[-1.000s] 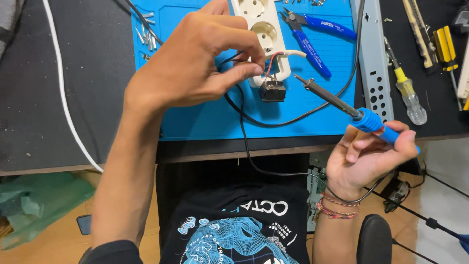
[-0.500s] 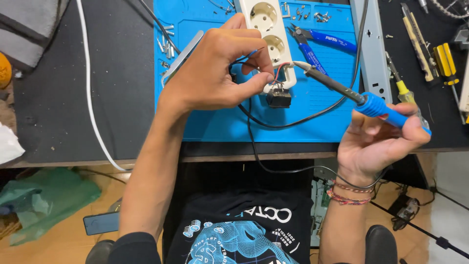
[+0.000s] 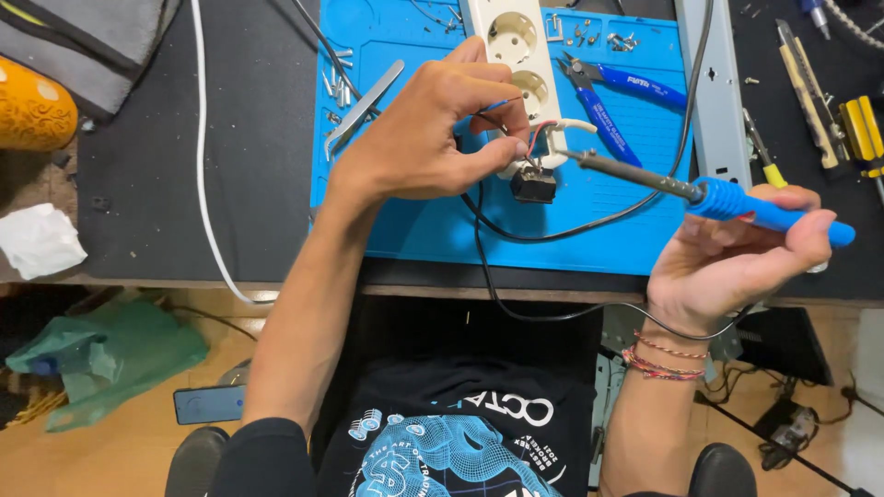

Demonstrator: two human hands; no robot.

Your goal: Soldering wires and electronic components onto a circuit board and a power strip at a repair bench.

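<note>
Head view: left hand [image 3: 433, 129] pinching thin wires [image 3: 534, 138] above black switch [image 3: 533, 185] at white power strip [image 3: 516, 55] end, on blue mat [image 3: 414, 221]. Right hand [image 3: 737, 253] closed around blue-handled soldering iron [image 3: 681, 189], tip at wires. Blue cutters [image 3: 612, 97], tweezers [image 3: 364, 106], loose screws [image 3: 608, 37] nearby; black cable [image 3: 552, 235] crosses mat on surface [image 3: 138, 212].

My blue-handled soldering iron [image 3: 709, 195] lies nearly level over the blue mat, its dark tip at the small black switch [image 3: 533, 185], whose thin red and blue wires [image 3: 537, 133] rise beside the white power strip [image 3: 517, 55].
</note>
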